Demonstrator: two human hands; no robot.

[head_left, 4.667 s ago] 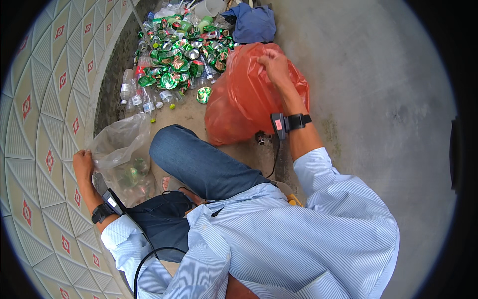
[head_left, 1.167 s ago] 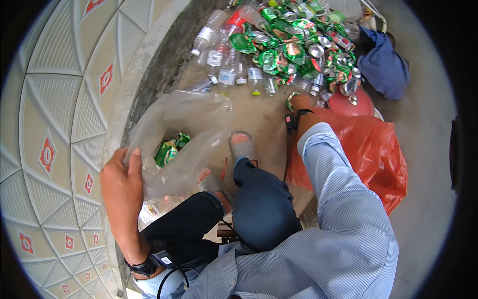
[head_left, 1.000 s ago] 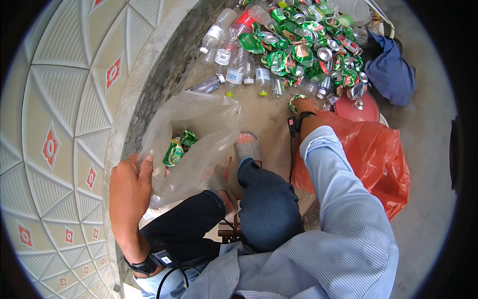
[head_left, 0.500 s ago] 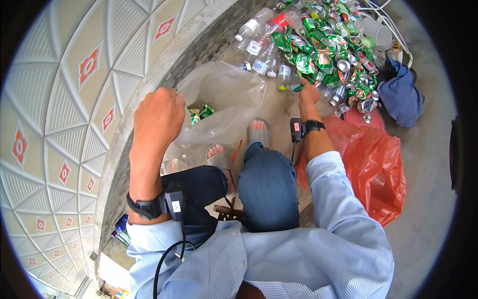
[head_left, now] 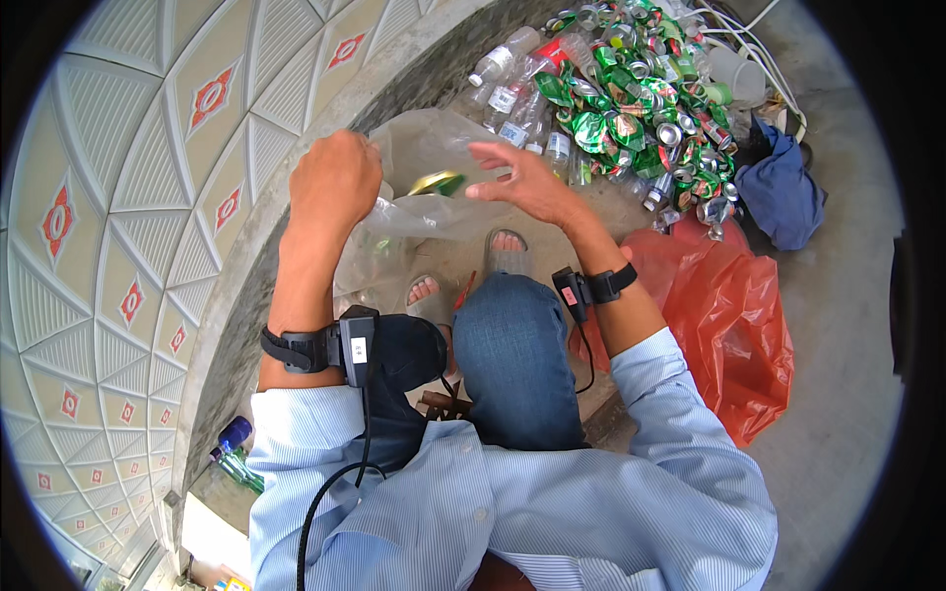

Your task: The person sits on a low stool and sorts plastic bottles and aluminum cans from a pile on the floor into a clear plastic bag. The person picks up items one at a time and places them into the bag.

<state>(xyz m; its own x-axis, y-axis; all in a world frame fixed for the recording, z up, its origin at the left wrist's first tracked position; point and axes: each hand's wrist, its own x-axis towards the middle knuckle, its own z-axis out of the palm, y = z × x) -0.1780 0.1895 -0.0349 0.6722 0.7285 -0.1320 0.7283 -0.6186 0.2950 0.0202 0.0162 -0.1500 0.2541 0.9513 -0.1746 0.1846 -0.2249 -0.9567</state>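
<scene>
My left hand [head_left: 337, 183] is closed on the rim of a large clear plastic bag [head_left: 419, 219] and holds its mouth up and apart. Over the opening, a blurred green and gold crushed can [head_left: 437, 184] is in the air, touching no finger. Just right of it, my right hand [head_left: 527, 185] has its fingers spread, with nothing in them. A heap of crushed green cans [head_left: 645, 123] lies beyond my right hand. Clear plastic bottles [head_left: 512, 103] lie along the heap's left side.
A red plastic bag [head_left: 729, 330] spreads beside my right forearm. Behind it lie a dark blue cloth [head_left: 785, 187], a white plastic tub [head_left: 737, 74] and white cables [head_left: 778, 74]. A low concrete kerb and tiled wall [head_left: 138, 197] curve along the left. Bottles [head_left: 236, 453] stand near my left elbow.
My right hand has moved left from the heap to the bag's mouth and opened, letting go of the green can. My left hand has shifted slightly up and right, still gripping the bag.
</scene>
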